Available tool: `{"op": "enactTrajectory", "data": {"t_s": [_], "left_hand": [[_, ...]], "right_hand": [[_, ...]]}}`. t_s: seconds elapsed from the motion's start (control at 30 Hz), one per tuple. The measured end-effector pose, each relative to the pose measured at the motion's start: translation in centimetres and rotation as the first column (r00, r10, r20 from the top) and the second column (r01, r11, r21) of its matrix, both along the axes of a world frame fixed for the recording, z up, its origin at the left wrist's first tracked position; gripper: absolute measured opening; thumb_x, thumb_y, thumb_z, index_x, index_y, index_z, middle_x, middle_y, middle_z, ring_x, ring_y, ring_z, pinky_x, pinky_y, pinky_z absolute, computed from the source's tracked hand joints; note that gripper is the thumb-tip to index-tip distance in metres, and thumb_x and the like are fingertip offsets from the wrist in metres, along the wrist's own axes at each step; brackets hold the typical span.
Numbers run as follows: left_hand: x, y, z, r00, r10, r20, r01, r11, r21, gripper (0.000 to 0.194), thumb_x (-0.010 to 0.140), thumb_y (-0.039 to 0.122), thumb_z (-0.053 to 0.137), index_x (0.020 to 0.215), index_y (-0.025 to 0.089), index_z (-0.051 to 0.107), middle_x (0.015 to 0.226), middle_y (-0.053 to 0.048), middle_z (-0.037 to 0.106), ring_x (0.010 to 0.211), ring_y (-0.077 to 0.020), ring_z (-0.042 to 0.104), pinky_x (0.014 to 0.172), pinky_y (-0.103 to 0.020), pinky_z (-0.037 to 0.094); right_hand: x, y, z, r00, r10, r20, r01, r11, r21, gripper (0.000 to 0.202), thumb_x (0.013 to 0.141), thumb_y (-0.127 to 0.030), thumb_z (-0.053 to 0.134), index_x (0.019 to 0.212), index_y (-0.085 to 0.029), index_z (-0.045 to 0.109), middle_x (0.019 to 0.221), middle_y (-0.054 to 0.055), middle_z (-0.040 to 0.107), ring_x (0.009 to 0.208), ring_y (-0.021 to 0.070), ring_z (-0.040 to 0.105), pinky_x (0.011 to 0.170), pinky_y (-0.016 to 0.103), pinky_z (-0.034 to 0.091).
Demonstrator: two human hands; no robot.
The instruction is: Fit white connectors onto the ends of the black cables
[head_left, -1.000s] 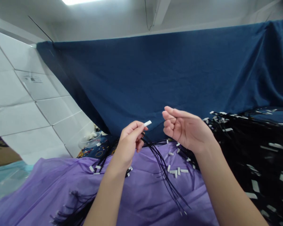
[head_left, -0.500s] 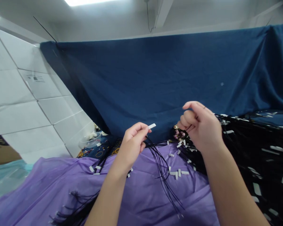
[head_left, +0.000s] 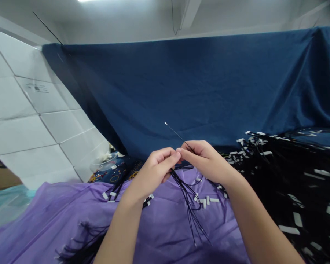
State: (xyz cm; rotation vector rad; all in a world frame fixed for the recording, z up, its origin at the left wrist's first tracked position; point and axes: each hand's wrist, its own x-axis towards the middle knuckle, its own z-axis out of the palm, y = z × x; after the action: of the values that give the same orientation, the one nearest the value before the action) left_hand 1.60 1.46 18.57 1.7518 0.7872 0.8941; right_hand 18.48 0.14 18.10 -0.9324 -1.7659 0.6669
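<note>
My left hand (head_left: 156,168) is closed around a bundle of thin black cables (head_left: 183,189), whose loose ends hang down over the purple cloth. Fingertip to fingertip with it, my right hand (head_left: 205,161) pinches one thin black cable (head_left: 176,134). That cable sticks up to the left and ends in a small white tip. Whatever lies between the touching fingertips is hidden. Below the hands, several white tags (head_left: 208,200) rest on the purple cloth (head_left: 165,227).
A large heap of black cables with white tags (head_left: 266,172) fills the right side. Another cable bunch (head_left: 85,245) lies front left. A clear plastic bowl (head_left: 104,163) stands by the white tiled wall (head_left: 52,132). A blue curtain (head_left: 165,88) hangs behind.
My right hand has come left and down to meet my left hand, and a cable now rises from its fingers. The white tag at my left fingertips is no longer visible.
</note>
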Motion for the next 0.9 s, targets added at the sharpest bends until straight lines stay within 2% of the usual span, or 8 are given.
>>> {"op": "enactTrajectory", "data": {"t_s": [0.1, 0.23, 0.33, 0.43, 0.5, 0.63, 0.73, 0.9], "left_hand": [[0.0, -0.23, 0.05, 1.0, -0.024, 0.0, 0.024, 1.0, -0.006, 0.032, 0.085, 0.049, 0.055, 0.093, 0.018, 0.058, 0.063, 0.005, 0.037, 0.047, -0.0045, 0.031, 0.042, -0.019, 0.026], [0.1, -0.36, 0.1, 0.999, -0.034, 0.033, 0.035, 0.999, -0.006, 0.033, 0.083, 0.047, 0.06, 0.101, 0.02, 0.054, 0.064, 0.005, 0.045, 0.046, -0.0048, 0.04, 0.042, -0.018, 0.031], [0.03, -0.36, 0.27, 0.999, -0.014, 0.03, 0.013, 1.0, 0.022, 0.034, 0.082, 0.045, 0.061, 0.105, 0.021, 0.052, 0.07, 0.003, 0.054, 0.045, -0.0055, 0.045, 0.041, -0.018, 0.033], [-0.04, -0.36, 0.49, 1.0, -0.004, 0.025, 0.003, 0.999, 0.043, 0.032, 0.082, 0.042, 0.062, 0.103, 0.019, 0.054, 0.067, 0.004, 0.053, 0.044, -0.0057, 0.046, 0.041, -0.018, 0.035], [-0.03, -0.36, 0.57, 0.999, 0.015, 0.042, -0.017, 0.999, 0.038, 0.032, 0.082, 0.041, 0.063, 0.103, 0.019, 0.057, 0.063, 0.005, 0.05, 0.043, -0.0056, 0.045, 0.041, -0.019, 0.036], [0.07, -0.19, 0.51, 0.989, 0.106, 0.103, -0.108, 0.994, 0.018, 0.029, 0.082, 0.04, 0.062, 0.1, 0.018, 0.064, 0.067, 0.003, 0.052, 0.042, -0.0044, 0.043, 0.039, -0.019, 0.036], [0.0, 0.03, 0.49, 0.973, 0.18, 0.146, -0.184, 0.983, 0.014, 0.027, 0.081, 0.041, 0.062, 0.092, 0.017, 0.068, 0.071, 0.002, 0.051, 0.041, -0.0028, 0.042, 0.037, -0.018, 0.034], [-0.26, 0.24, 0.62, 0.944, 0.235, 0.232, -0.238, 0.971, -0.017, 0.03, 0.08, 0.043, 0.063, 0.095, 0.018, 0.069, 0.077, 0.002, 0.05, 0.043, -0.0016, 0.042, 0.037, -0.017, 0.032]], "right_hand": [[0.39, -0.36, 0.2, 0.996, 0.084, -0.037, -0.086, 0.994, -0.063, 0.035, 0.088, -0.039, 0.05, 0.062, -0.019, 0.041, 0.061, -0.005, 0.03, 0.056, 0.0081, 0.025, 0.05, 0.024, 0.021], [0.36, -0.48, 0.26, 0.989, 0.12, -0.082, -0.128, 0.987, -0.101, 0.039, 0.085, -0.047, 0.055, 0.062, -0.018, 0.044, 0.06, -0.005, 0.031, 0.055, 0.0075, 0.024, 0.048, 0.023, 0.019], [0.14, -0.49, 0.25, 0.989, 0.12, -0.085, -0.128, 0.987, -0.096, 0.04, 0.085, -0.049, 0.055, 0.062, -0.018, 0.046, 0.06, -0.005, 0.034, 0.056, 0.0077, 0.027, 0.049, 0.023, 0.021], [-0.05, -0.47, 0.18, 0.987, 0.137, -0.085, -0.143, 0.988, -0.064, 0.041, 0.088, -0.051, 0.05, 0.066, -0.017, 0.055, 0.059, -0.005, 0.036, 0.055, 0.0079, 0.028, 0.05, 0.024, 0.023], [-0.1, -0.36, 0.07, 0.991, 0.095, -0.091, -0.098, 0.995, -0.033, 0.045, 0.091, -0.054, 0.043, 0.07, -0.017, 0.06, 0.056, -0.005, 0.033, 0.052, 0.008, 0.026, 0.049, 0.024, 0.022], [0.03, 0.03, -0.16, 0.995, -0.084, -0.048, 0.084, 0.996, 0.011, 0.054, 0.092, -0.058, 0.038, 0.068, -0.017, 0.063, 0.053, -0.005, 0.026, 0.048, 0.0075, 0.024, 0.047, 0.025, 0.019], [0.15, 0.01, -0.07, 0.993, -0.108, -0.043, 0.11, 0.993, 0.037, 0.054, 0.091, -0.059, 0.039, 0.07, -0.017, 0.067, 0.051, -0.005, 0.025, 0.047, 0.0074, 0.024, 0.046, 0.025, 0.019], [0.39, -0.62, 0.31, 0.989, -0.137, -0.053, 0.142, 0.983, 0.112, 0.051, 0.093, -0.055, 0.04, 0.077, -0.018, 0.071, 0.05, -0.006, 0.025, 0.045, 0.0067, 0.024, 0.046, 0.025, 0.019]]}}
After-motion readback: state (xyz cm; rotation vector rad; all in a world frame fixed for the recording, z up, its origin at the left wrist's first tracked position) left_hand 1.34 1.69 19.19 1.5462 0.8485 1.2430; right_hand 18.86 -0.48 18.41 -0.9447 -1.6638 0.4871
